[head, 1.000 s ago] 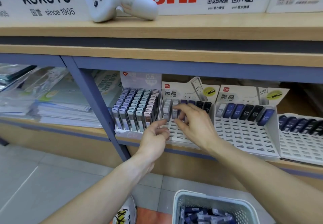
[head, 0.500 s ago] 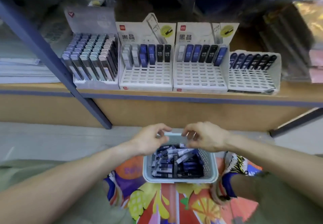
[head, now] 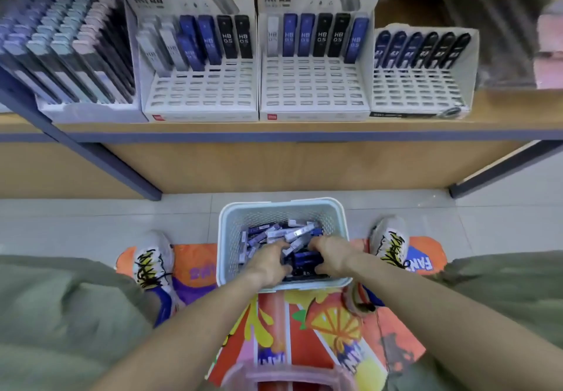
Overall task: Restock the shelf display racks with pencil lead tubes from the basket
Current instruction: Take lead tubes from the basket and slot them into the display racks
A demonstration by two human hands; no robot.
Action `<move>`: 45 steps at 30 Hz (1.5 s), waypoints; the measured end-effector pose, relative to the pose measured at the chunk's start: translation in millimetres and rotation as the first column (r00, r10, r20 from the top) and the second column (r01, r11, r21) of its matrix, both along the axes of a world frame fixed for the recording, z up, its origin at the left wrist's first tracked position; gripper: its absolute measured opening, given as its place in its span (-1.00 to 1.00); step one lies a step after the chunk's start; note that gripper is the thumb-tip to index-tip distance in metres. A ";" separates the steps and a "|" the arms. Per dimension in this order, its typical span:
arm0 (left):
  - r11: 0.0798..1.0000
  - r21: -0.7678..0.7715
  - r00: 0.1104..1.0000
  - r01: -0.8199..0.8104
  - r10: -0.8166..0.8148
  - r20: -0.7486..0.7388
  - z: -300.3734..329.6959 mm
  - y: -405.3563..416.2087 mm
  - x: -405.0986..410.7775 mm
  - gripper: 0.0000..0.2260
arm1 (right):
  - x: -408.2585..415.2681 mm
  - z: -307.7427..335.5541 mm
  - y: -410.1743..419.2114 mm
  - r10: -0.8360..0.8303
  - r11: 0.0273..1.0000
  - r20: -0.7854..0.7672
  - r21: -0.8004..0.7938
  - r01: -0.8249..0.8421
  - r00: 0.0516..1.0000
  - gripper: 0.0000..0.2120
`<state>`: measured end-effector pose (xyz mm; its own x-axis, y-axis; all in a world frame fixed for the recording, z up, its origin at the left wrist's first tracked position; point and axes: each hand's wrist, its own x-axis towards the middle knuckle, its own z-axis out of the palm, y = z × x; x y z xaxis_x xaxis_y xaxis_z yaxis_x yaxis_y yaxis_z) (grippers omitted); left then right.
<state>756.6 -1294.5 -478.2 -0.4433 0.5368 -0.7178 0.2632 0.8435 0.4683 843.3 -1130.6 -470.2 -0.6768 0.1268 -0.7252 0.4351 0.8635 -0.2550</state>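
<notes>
Both hands — our left [head: 268,261] and right [head: 330,253] — dig into the basket [head: 227,238], fingers curled among the tubes [head: 280,233]; whether either grips one, we cannot tell. Tubes look light, stiff, slick — best pinched across the flat sides. Racks [head: 313,92] wait above, beyond both hands.

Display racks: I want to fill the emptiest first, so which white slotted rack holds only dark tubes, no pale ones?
The far-right rack, the low one without a printed backboard: its single back row is all dark blue and black.

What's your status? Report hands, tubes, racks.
Both hands, left and right, down in basket among tubes. Grip unclear. Racks mostly unfilled. Nothing blocking.
</notes>
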 end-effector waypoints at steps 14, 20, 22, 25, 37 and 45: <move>0.969 -0.005 0.969 -0.249 0.249 0.003 -46.0 9.5 -4.9 -0.44 | -21.6 -56.2 2.6 -0.035 0.996 -0.184 0.077 0.050 0.982 -0.21; 0.913 -0.028 0.908 -0.407 0.408 0.095 -52.1 21.0 -5.8 -0.45 | -36.0 -70.2 10.0 0.067 0.993 -0.212 0.111 -0.044 0.975 -0.27; 0.877 -0.043 0.865 -0.479 0.479 0.150 -55.0 23.5 -7.3 -0.49 | -39.8 -74.8 10.3 0.098 0.988 -0.219 0.139 -0.069 0.971 -0.30; 0.817 -0.064 0.794 -0.573 0.572 0.206 -60.5 25.2 -11.5 -0.55 | -43.9 -78.7 9.9 0.133 0.984 -0.223 0.149 -0.101 0.966 -0.36; 0.800 -0.063 0.777 -0.597 0.596 0.203 -75.1 28.7 -10.4 -0.72 | -47.1 -83.9 15.0 0.152 0.983 -0.234 0.135 -0.123 0.960 -0.59; 0.617 -0.035 0.590 -0.786 0.766 0.255 -78.8 25.0 -10.4 -0.88 | -46.7 -91.3 10.5 0.198 0.968 -0.209 0.197 -0.157 0.958 -0.57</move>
